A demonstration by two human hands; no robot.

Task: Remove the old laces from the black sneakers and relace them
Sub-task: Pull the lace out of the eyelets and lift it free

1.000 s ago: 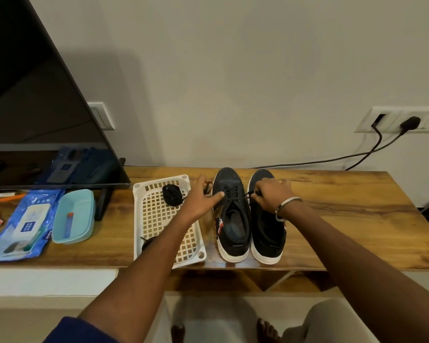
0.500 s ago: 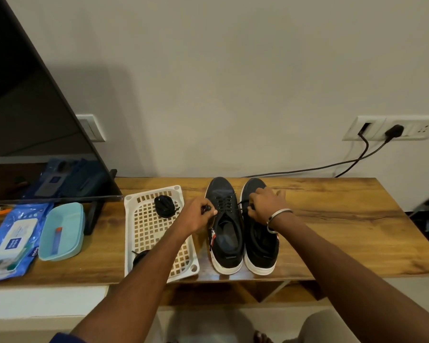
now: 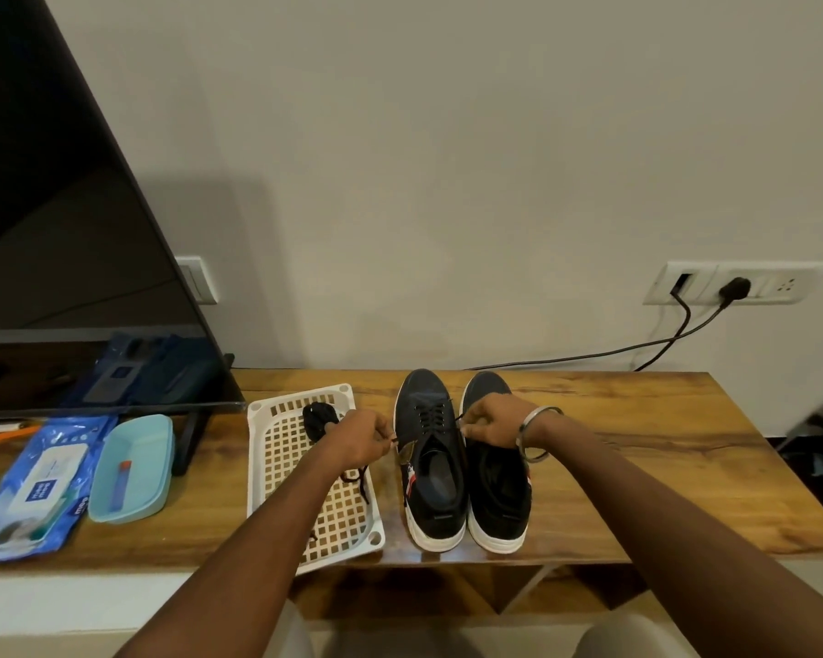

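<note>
Left shoe (image 3: 432,463) laced; both hands, left hand (image 3: 359,439) and right hand (image 3: 492,420), pinch its lace ends. Right shoe (image 3: 497,486) apparently unlaced. Loose laces (image 3: 319,418) lie in the basket (image 3: 276,472).

A plain, pale wall (image 3: 447,159) fills most of the view and is lit evenly, with a soft shadow on it just beside the dark television screen (image 3: 58,220). The wooden bench (image 3: 661,448) stands against this wall; its top is brown with darker grain lines. Above the right part of the bench, a white socket panel (image 3: 737,283) is fixed on the wall, and two black cables (image 3: 590,356) run from it down to the back edge of the bench. Left of the bench's middle, a white switch plate (image 3: 196,280) shows beside the television edge. Below the bench the floor is light.
</note>
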